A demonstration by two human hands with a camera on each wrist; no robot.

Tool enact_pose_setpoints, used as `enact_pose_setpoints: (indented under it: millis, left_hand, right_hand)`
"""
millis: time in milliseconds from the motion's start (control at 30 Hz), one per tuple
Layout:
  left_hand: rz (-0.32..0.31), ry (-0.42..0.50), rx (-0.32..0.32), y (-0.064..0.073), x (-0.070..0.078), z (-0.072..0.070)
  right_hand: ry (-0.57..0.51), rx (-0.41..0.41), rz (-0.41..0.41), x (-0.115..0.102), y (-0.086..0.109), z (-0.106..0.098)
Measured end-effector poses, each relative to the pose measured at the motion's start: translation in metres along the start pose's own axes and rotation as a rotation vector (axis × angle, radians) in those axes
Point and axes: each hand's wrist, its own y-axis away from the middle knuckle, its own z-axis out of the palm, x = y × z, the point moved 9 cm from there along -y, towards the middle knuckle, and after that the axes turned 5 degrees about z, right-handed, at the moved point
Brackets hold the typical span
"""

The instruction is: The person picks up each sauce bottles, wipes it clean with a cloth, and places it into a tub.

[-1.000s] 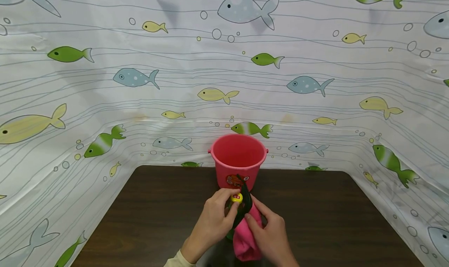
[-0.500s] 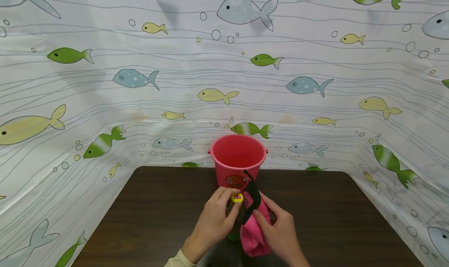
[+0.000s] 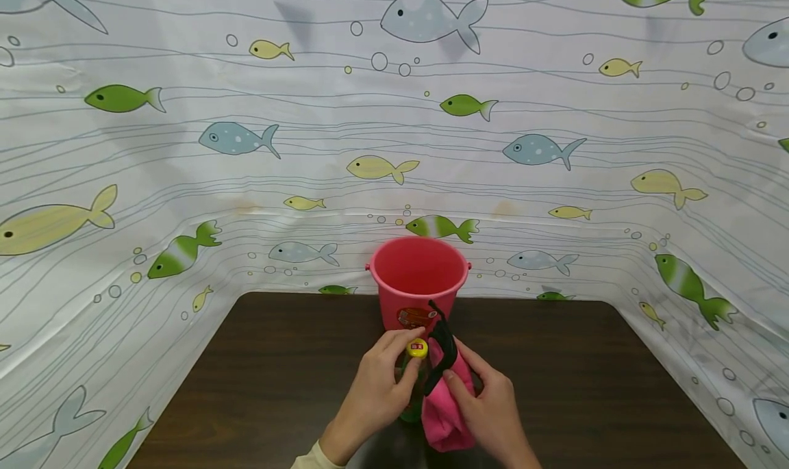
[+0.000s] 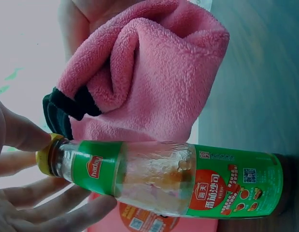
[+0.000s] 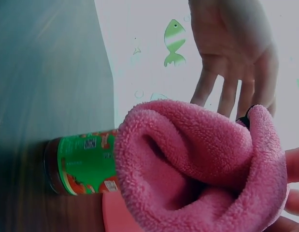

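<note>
A glass ketchup bottle (image 4: 156, 176) with green labels and a yellow cap (image 3: 417, 348) stands upright on the table. My left hand (image 3: 376, 381) has its thumb and fingers curled around the cap and neck. Just to the right, my right hand (image 3: 493, 402) pinches a fleecy pink cloth (image 3: 445, 420) with a black trim (image 3: 445, 349) along its top edge. In the right wrist view the folded cloth (image 5: 192, 159) covers the upper part of the bottle (image 5: 86, 164). The cloth's lower end hangs beside the bottle body, as the left wrist view shows.
Behind the hands, a pink bucket (image 3: 390, 303) with a red-brown sticker stands near the back edge of the dark wooden table (image 3: 277, 366). A white fish-patterned sheet (image 3: 345, 92) rises around the table's back and sides.
Compared with a second ago, my right hand and the cloth have shifted right, uncovering more of the bottle. My left hand stays at the cap. Little differs over the last half second.
</note>
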Motion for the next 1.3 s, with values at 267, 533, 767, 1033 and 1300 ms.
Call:
enact_pose_setpoints:
  millis: [267, 533, 767, 1033, 1300]
  left_hand:
    - [-0.024, 0.007, 0.001, 0.0, -0.003, -0.001]
    - [-0.024, -0.03, -0.008, -0.001, -0.003, 0.0]
    - [-0.028, -0.04, -0.01, -0.001, -0.002, -0.001]
    - [-0.04, -0.023, -0.017, -0.001, -0.004, 0.0]
    - [-0.05, -0.02, -0.03, -0.002, -0.005, 0.001]
  right_hand:
    - [0.032, -0.024, -0.017, -0.004, 0.002, 0.014]
    - [0.119, -0.049, -0.052, -0.008, 0.004, 0.024]
    - [0.2, -0.055, -0.039, 0.003, 0.004, 0.028]
    - [0.246, -0.091, -0.036, 0.019, 0.005, 0.033]
    - [0.3, -0.109, 0.026, 0.042, 0.004, 0.038]
